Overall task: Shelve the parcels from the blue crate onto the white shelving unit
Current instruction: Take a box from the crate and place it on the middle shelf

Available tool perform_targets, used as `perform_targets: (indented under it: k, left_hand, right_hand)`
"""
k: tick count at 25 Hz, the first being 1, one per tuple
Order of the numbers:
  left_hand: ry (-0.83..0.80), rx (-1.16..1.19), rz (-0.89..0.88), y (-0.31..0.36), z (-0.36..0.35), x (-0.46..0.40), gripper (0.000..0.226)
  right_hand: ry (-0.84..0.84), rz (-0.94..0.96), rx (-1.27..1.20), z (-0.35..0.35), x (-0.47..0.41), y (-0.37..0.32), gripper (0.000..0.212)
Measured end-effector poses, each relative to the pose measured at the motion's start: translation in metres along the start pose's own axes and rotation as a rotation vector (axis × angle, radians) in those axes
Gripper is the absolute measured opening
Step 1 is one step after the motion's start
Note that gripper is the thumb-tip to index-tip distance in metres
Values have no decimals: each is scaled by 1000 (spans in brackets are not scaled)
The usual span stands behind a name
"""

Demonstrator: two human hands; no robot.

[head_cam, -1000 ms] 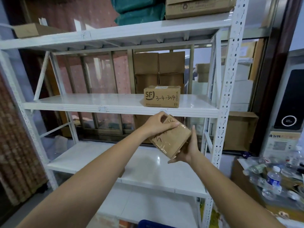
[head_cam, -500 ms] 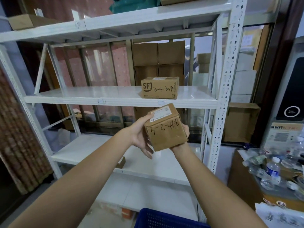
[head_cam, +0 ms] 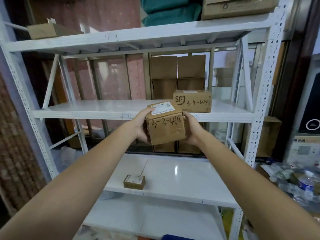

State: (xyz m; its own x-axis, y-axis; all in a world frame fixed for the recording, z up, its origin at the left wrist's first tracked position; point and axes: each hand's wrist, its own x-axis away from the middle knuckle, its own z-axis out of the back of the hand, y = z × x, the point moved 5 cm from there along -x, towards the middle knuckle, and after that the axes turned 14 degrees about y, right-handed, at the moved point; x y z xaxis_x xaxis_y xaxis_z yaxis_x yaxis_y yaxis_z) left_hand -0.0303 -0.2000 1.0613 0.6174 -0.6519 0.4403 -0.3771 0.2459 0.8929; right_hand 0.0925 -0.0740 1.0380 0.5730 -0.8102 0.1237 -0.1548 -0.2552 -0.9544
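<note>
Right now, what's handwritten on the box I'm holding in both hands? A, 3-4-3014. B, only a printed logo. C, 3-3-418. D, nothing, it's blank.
C: the held box, gripped by the left hand and right hand, has what reads as 3-3-418 in marker on its front, while 3-4-3014 is on the other box sitting on the shelf behind it.

You see everything through one wide-angle camera on your head, facing straight at the white shelving unit [head_cam: 259,104] from close range, tilted slightly down. Both forearms reach in from the near edge; the upper shelf runs across the top.
</note>
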Motion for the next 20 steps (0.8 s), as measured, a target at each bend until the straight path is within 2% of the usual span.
perform_targets:
  k: [4, 9, 13, 16, 20]
  left_hand:
    - [16, -92, -79, 39, 68, -17, 62]
    - [-105, -3, -224, 84, 116, -48, 69]
    - [-215, -29, -384, 122, 144, -83, 75]
    - [-156, -93, -524, 142, 159, -107, 65]
    - [-31, -163, -545, 170, 168, -158, 60]
  right_hand:
    - [14, 26, 75, -77, 2, -7, 68]
    - [91, 89, 65, -150, -7, -17, 46]
    - [162, 195, 91, -197, -34, -38, 29]
    - [159, 234, 86, -223, -68, -45, 33]
    - [45, 229, 72, -255, -136, -39, 47]
